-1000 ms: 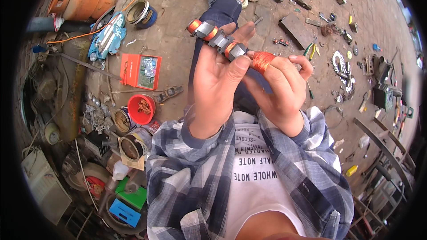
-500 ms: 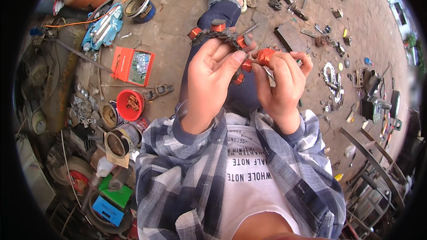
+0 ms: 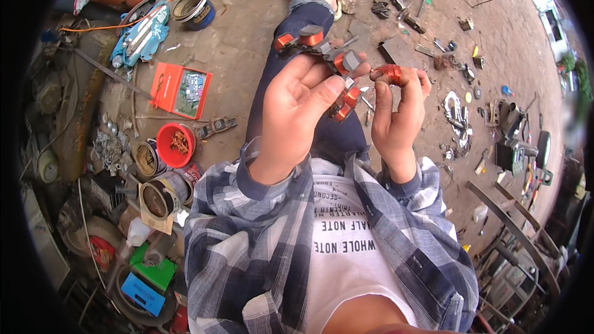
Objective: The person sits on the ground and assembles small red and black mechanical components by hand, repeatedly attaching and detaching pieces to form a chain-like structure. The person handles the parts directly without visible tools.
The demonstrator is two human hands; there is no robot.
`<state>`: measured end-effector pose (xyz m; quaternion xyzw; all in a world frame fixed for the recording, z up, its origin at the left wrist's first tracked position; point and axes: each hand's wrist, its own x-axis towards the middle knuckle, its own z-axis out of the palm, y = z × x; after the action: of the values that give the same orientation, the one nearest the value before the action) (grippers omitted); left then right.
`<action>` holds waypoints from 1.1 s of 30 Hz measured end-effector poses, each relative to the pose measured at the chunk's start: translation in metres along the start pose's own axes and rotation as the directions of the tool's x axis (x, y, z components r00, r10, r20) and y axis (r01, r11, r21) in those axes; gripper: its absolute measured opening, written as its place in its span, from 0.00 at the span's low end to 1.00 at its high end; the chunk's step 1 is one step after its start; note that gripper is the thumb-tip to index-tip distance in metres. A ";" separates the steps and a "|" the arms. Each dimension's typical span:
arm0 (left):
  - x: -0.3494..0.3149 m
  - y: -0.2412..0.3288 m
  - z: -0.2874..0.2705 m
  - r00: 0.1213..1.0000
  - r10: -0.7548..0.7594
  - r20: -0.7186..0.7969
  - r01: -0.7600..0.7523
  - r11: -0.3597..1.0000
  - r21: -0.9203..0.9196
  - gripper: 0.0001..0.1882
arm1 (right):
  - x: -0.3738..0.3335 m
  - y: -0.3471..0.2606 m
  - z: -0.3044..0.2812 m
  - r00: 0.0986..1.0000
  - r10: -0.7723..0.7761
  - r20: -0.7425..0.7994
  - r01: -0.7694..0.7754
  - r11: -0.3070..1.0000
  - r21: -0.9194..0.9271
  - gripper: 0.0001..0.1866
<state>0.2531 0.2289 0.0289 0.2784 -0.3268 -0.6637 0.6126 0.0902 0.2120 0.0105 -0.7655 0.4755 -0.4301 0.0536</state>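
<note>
My left hand grips a dark ring-shaped motor stator between the thumb and the curled fingers. Around its rim sit several grey-capped poles wound with orange copper wire. To its right is my right hand, with a bundle of copper wire wrapped in turns about its bent forefinger. Its thumb points up just below the wire. A small gap separates the right fingertips from the stator; whether a thin strand joins the two is too fine to tell.
At left stand a red bowl of copper scraps, open paint tins and a red box. A hammer, a dark metal block and scattered metal parts lie right. Curved metal bars are at lower right.
My right hand has moved slightly right and away from the stator. The stator has tilted in my left hand, so its pole caps show more.
</note>
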 end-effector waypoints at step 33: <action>0.001 0.006 -0.030 0.971 -0.047 -0.234 0.043 0.999 -0.020 0.21 | -0.001 0.013 -0.035 0.902 0.424 0.075 -0.375 0.687 0.622 0.07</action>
<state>0.2794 0.2247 0.0147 0.3573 -0.2409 -0.6423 0.6338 0.0564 0.2170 0.0256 -0.5652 0.4630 -0.5689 0.3776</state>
